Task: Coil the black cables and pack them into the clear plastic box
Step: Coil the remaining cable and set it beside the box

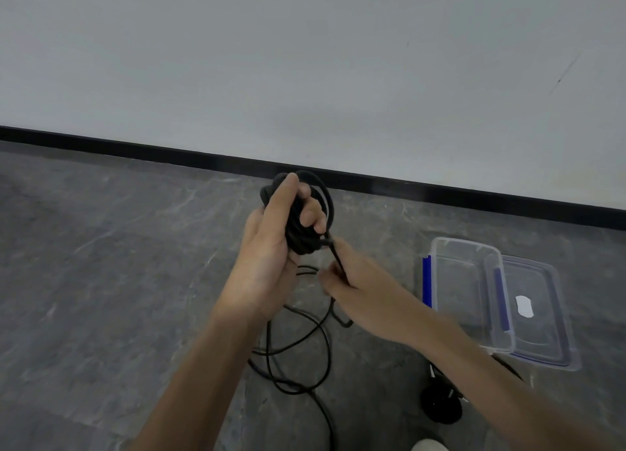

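My left hand (271,247) grips a tight coil of black cable (301,227) held up above the floor, thumb over its top and fingers curled round it. From the coil a strand runs down into my right hand (352,281), which pinches it just below the coil. The loose rest of the cable (298,355) lies in wide loops on the floor under my forearms. The clear plastic box (464,291) with blue clips stands open on the floor to the right. It holds nothing that I can see.
The box's clear lid (542,315) with a white label lies flat beside the box on its right. A second black coiled cable (440,405) lies near the box's front, partly behind my right forearm. A white wall with black skirting (135,147) bounds the grey floor.
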